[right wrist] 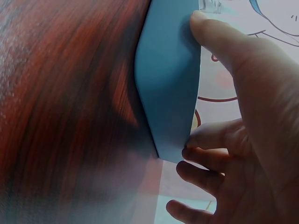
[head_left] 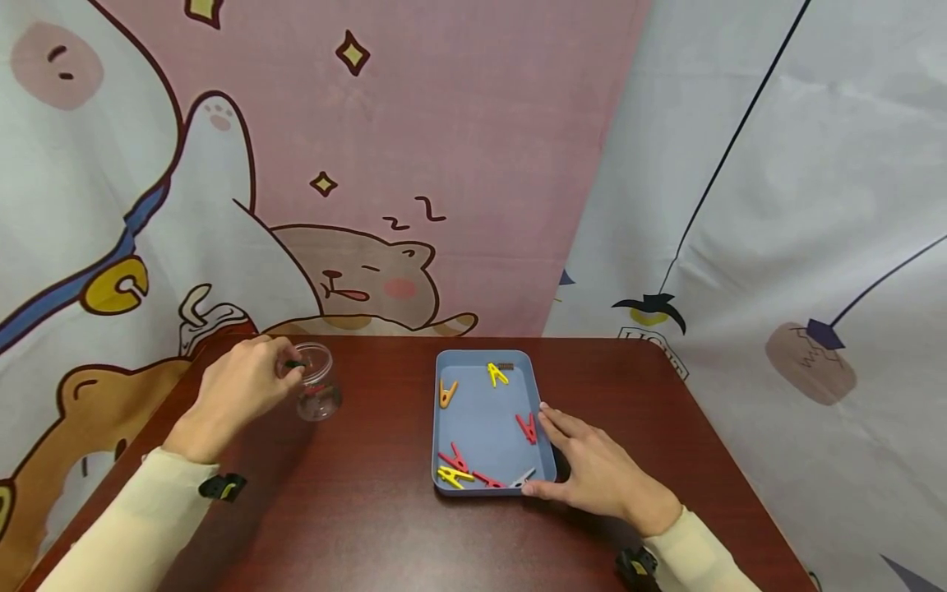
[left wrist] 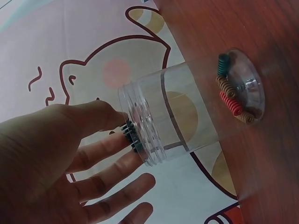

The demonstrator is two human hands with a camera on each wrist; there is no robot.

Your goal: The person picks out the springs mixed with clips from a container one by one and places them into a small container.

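My left hand (head_left: 247, 382) pinches a dark green spring (left wrist: 131, 134) between thumb and finger at the mouth of a clear jar (head_left: 320, 403). The jar has no lid on and stands on the table. Several coil springs in green, brown and red (left wrist: 230, 102) lie at its bottom. My right hand (head_left: 602, 469) rests against a blue-grey tray (head_left: 484, 427), its thumb at the near right corner and fingertips along the right rim. Inside the tray are a brown spring (head_left: 506, 367), yellow clips (head_left: 496, 376), an orange clip (head_left: 447, 394), red clips (head_left: 527, 429) and a grey clip (head_left: 522, 478).
A dark red-brown table (head_left: 370, 518) carries both the jar and the tray. Behind it hangs a cloth (head_left: 473, 164) printed with cartoon animals. The jar stands near the table's far left, and the tray is right of it.
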